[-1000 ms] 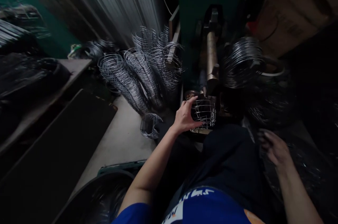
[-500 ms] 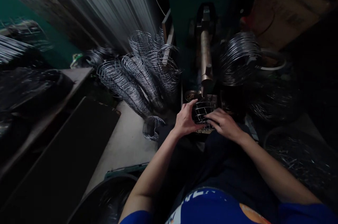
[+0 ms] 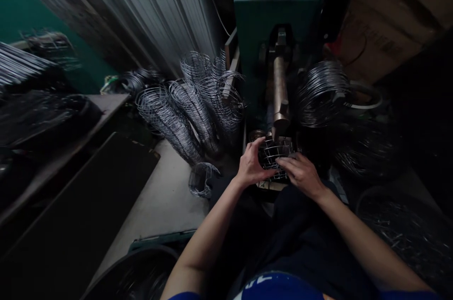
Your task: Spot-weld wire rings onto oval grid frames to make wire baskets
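Note:
A small wire basket (image 3: 272, 153) of crossed metal rods sits under the tip of the machine's brass-coloured arm (image 3: 280, 85). My left hand (image 3: 252, 165) grips its left side, with the thumb along the near edge and the fingers reaching to the far edge. From the right, my right hand (image 3: 300, 171) has its fingers bent against the basket's near right part; whether they pinch a single wire is too dark to see. Just behind my left fingertips stands a small round cup (image 3: 255, 135), partly hidden.
Stacks of nested wire rings (image 3: 170, 123) lean left of the machine (image 3: 247, 21), with a single wire piece (image 3: 202, 179) near my knee. Wire coils (image 3: 323, 92) hang at the right. Dark tubs (image 3: 141, 262) stand low on both sides, and a dark board (image 3: 88, 205) lies left.
The view has tilted up, showing the machine's control panel with a red light. Both hands stay at the basket; my right hand has shifted slightly on it.

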Available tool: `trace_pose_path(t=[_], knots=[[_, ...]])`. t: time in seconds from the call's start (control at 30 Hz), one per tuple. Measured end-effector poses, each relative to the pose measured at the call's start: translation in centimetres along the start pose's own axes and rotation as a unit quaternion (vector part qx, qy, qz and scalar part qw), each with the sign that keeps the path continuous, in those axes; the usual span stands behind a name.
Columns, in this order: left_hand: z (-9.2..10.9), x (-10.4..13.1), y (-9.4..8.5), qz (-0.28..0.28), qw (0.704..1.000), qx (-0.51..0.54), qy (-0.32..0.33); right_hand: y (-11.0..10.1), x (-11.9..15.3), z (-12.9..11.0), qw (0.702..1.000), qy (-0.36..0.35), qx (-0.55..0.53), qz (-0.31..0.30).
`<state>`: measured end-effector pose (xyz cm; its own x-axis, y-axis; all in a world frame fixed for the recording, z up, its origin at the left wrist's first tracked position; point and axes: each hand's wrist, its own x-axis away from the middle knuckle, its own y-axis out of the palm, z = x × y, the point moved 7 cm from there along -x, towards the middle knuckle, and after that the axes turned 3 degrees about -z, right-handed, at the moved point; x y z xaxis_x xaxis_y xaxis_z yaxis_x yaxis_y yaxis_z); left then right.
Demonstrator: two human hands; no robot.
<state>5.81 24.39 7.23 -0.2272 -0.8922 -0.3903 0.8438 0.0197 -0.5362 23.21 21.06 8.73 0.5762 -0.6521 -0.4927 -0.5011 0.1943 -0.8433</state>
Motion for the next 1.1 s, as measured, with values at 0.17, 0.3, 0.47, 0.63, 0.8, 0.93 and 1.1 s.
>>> trace_pose_path(t=[0.17,0.3,0.47,0.63,0.8,0.93,1.1], knots=[[-0.7,-0.7,0.0,0.016,1.0,0.013,0.001,0.3,-0.7,0.6,1.0,-0.015,0.009,0.011],[-1.1,-0.9,-0.2,0.027,1.0,0.015,-0.002,0.4,-1.0,0.9,1.0,-0.006,0.003,0.009],[-1.2,-1.2,0.0,0.021,1.0,0.023,-0.005,0.3,-1.2,1.1,1.0,-0.012,-0.009,0.018],[-0.9,-1.5,-0.1,0.022,1.0,0.008,-0.003,-0.1,-1.6,1.0,0.998,0.028,-0.031,0.047],[-1.4,-3.1,-0.5,0.013,1.0,-0.003,-0.008,0.2,-2.7,2.8,0.984,0.141,-0.062,0.084],[-2.2,-4.1,-0.6,0.011,1.0,0.006,-0.019,0.8,-3.1,4.1,0.973,0.186,-0.088,0.105],[-2.8,-5.0,-0.4,0.006,0.999,0.031,-0.006,0.5,-3.2,4.2,0.967,0.193,-0.102,0.133]])
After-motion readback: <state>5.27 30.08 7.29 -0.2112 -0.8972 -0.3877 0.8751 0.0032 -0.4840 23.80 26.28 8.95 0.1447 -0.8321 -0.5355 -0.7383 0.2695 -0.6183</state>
